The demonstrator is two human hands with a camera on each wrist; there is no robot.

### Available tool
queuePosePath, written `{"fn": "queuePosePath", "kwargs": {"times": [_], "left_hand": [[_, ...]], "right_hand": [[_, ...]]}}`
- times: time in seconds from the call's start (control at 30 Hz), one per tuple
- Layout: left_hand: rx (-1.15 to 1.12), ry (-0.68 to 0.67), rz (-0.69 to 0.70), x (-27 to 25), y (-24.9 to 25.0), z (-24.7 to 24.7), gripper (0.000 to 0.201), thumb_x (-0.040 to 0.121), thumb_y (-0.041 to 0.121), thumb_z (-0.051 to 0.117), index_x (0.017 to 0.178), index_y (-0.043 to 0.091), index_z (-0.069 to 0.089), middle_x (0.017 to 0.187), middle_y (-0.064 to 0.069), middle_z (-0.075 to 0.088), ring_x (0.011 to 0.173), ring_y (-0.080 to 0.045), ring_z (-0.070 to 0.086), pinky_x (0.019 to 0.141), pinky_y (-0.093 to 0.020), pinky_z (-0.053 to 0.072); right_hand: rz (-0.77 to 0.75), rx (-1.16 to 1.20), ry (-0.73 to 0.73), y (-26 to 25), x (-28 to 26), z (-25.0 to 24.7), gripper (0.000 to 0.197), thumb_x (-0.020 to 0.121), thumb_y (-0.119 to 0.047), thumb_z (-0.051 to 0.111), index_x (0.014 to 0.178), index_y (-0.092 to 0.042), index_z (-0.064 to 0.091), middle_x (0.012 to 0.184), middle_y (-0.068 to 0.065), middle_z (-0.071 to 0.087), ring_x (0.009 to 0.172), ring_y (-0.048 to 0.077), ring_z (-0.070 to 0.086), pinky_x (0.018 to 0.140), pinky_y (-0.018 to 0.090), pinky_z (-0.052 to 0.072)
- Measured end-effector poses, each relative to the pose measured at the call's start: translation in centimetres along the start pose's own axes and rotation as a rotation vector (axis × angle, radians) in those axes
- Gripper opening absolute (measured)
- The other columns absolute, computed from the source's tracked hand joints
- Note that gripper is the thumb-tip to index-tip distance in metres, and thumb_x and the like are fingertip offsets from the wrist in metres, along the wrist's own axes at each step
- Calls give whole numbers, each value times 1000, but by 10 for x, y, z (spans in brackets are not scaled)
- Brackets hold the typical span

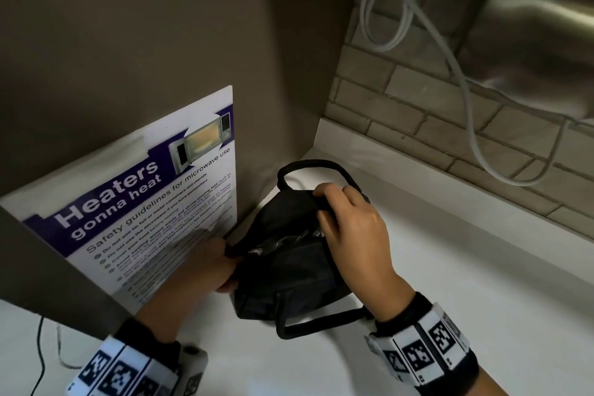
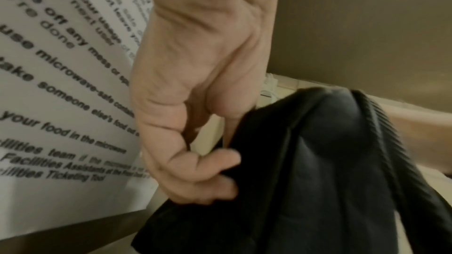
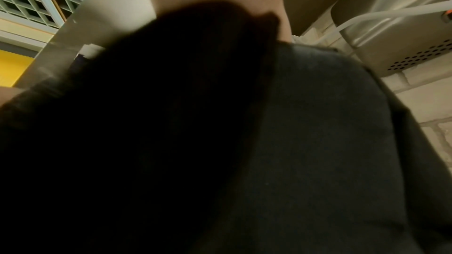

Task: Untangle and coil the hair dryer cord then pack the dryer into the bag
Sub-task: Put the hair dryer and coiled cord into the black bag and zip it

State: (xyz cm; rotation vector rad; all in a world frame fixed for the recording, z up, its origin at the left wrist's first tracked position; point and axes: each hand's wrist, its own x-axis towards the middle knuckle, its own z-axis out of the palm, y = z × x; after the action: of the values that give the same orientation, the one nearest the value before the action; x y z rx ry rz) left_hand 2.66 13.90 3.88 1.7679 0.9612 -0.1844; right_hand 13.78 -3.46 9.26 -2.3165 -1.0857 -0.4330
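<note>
With the left hand (image 1: 221, 262) pinching the near-left rim of the bag (image 1: 289, 273) on the counter (image 1: 450, 267) and the right hand (image 1: 350, 225) curled over its far rim, the dryer seems inside, so slack fabric could snag closing.

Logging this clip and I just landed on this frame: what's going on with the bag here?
A person is working on a black bag that sits on a white counter beside a microwave safety poster. The left hand grips the bag's left edge, fingers curled into the fabric. The right hand holds the top edge near a handle, keeping the mouth open. Something shiny shows inside, too unclear to identify as the dryer. A white cable hangs on the brick wall behind.
</note>
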Motion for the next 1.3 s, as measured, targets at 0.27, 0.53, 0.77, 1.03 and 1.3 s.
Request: {"fn": "queuePosePath", "kwargs": {"times": [0.27, 0.53, 0.77, 1.03, 1.3], "left_hand": [[155, -60, 32, 5, -9, -2, 20, 92, 14, 56, 73, 16, 51, 59, -3, 58, 46, -13, 54, 45, -22, 42], [-58, -65, -37, 2, -9, -8, 8, 90, -6, 52, 84, -1, 55, 48, -9, 61, 35, -13, 56, 35, -19, 45], [268, -111, 206, -10, -7, -20, 36, 93, 18, 54, 57, 17, 52, 44, 5, 49, 44, -13, 46, 46, -20, 35], [105, -26, 670, -40, 31, -14, 29, 79, 41, 47, 57, 23, 45, 47, 8, 37, 46, -4, 33, 47, -21, 26], [131, 88, 806, -27, 5, 1, 25, 75, 15, 73, 90, 27, 56, 83, 11, 60, 87, -4, 60, 68, -8, 48]], "right_hand": [[-108, 96, 75, 3, -8, -1, 21, 91, -14, 51, 105, -17, 66, 91, 1, 67, 79, 20, 63, 68, 33, 50], [-123, 74, -43, -23, -14, -12, 26, 92, -26, 54, 116, -27, 64, 92, -4, 54, 90, 13, 54, 82, 33, 38], [-265, 52, -212, -42, -32, 11, 33, 90, -42, 54, 118, -26, 64, 101, -2, 57, 90, 17, 55, 76, 33, 44], [-209, -47, -113, -48, -21, 23, 4, 82, -5, 66, 79, -8, 66, 77, 5, 57, 63, 21, 53, 53, 33, 47], [-129, 1, 38, -37, -17, 24, 19, 82, -10, 66, 63, -10, 64, 65, 1, 51, 51, 15, 46, 44, 27, 39]]}}
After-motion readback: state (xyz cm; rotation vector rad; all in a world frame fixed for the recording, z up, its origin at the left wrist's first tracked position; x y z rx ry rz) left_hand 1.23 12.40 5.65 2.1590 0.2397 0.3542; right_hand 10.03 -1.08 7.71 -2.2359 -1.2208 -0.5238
